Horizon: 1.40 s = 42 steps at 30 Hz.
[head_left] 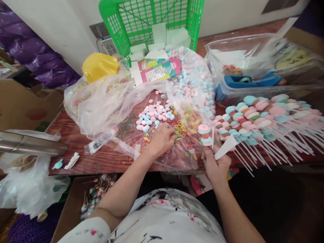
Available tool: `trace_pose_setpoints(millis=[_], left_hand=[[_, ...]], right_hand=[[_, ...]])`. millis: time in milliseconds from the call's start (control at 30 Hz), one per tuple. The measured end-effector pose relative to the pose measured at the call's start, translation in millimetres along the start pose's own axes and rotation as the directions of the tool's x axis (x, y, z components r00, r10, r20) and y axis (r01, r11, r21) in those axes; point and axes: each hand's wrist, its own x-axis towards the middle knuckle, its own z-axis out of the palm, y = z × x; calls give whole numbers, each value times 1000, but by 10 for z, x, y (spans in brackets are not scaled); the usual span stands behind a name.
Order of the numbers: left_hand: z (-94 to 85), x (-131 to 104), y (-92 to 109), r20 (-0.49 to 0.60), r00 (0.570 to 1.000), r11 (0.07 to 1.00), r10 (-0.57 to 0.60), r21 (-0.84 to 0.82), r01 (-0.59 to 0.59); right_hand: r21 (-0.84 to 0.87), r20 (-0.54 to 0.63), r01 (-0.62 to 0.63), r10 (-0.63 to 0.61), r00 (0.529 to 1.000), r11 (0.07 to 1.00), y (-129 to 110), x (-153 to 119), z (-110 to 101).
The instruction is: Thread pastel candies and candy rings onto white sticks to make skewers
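My right hand point(217, 165) is closed around a candy skewer point(204, 135), its pink, blue and orange pieces stacked on a white stick. A white strip, perhaps a bundle of sticks point(227, 146), also sticks out of that hand. My left hand point(163, 138) reaches into loose candy on clear plastic, fingers curled down; what they pinch is hidden. Just beyond it lie pink and blue round candies point(153, 116). Small yellow, green and red rings point(179, 129) are beside its fingertips. Many finished-looking skewers point(263, 114) are heaped to the right, sticks pointing toward me.
Behind the candy stand a green crate point(152, 13) and printed cards point(157, 71). A clear bin point(243, 44) holds a blue tape dispenser point(249, 81). Left are plastic bags point(101, 111), a yellow bowl-like thing point(98, 67) and a steel flask point(32, 143). A box of skewers point(73, 199) sits below the table edge.
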Motion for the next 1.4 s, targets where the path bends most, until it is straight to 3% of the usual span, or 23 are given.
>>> trace_pose_setpoints(millis=[133, 233, 300, 367, 400, 467, 533, 600, 667, 700, 800, 867, 933, 1033, 1100, 1200, 1333, 1400], left_hand=[[40, -47, 121, 47, 999, 987, 26, 159, -33], [60, -69, 148, 29, 994, 983, 109, 148, -112], [66, -69, 129, -22, 993, 994, 112, -7, -112], [59, -61, 102, -77, 997, 943, -21, -334, -6], [47, -58, 94, -74, 988, 844, -132, -531, 73], [4, -57, 102, 21, 942, 502, -335, -842, 198], [-56, -72, 143, 150, 897, 165, -416, -957, 237], [-111, -102, 197, 205, 886, -5, -415, -975, 223], [-140, -140, 236, 144, 899, 8, -413, -987, 162], [-142, -157, 244, 64, 909, 83, -411, -991, 107], [-126, -182, 228, -223, 927, 434, -300, -898, -76], [-124, -163, 216, -312, 927, 556, -206, -817, -152], [-153, -121, 235, -294, 934, 506, -204, -848, -156], [-248, -48, 338, -211, 950, 283, -231, -949, -142], [-306, -22, 429, -218, 955, 221, -199, -960, -174], [-296, -26, 540, -254, 949, 234, -185, -950, -209], [-107, -42, 612, -285, 941, 297, -185, -929, -223], [-7, -49, 624, -260, 946, 268, -192, -941, -205]], right_hand=[[-72, 42, 45, -42, 998, 996, 30, -30, -10], [-140, 116, 156, -140, 983, 978, 113, -46, -18], [-182, 163, 231, -203, 966, 956, 166, -56, -31], [-211, 191, 275, -237, 953, 938, 190, -62, -46], [-215, 204, 286, -243, 948, 934, 189, -63, -51], [-209, 241, 310, -258, 936, 928, 168, -62, -54], [-193, 296, 341, -277, 914, 920, 145, -57, -50], [-192, 334, 366, -290, 897, 911, 142, -49, -45], [-223, 355, 390, -298, 886, 894, 157, -41, -45], [-252, 362, 406, -304, 881, 878, 164, -37, -49], [-325, 369, 447, -324, 871, 833, 126, -29, -73], [-301, 346, 424, -316, 883, 854, 33, -18, -97], [-222, 315, 375, -297, 901, 900, -89, 7, -124], [-151, 301, 340, -285, 910, 928, -235, 68, -179], [-145, 312, 307, -251, 916, 941, -276, 100, -227], [-134, 312, 231, -180, 933, 964, -267, 100, -293], [-79, 252, 135, -111, 961, 988, -203, 43, -303], [-60, 225, 100, -84, 971, 993, -174, 24, -295]])
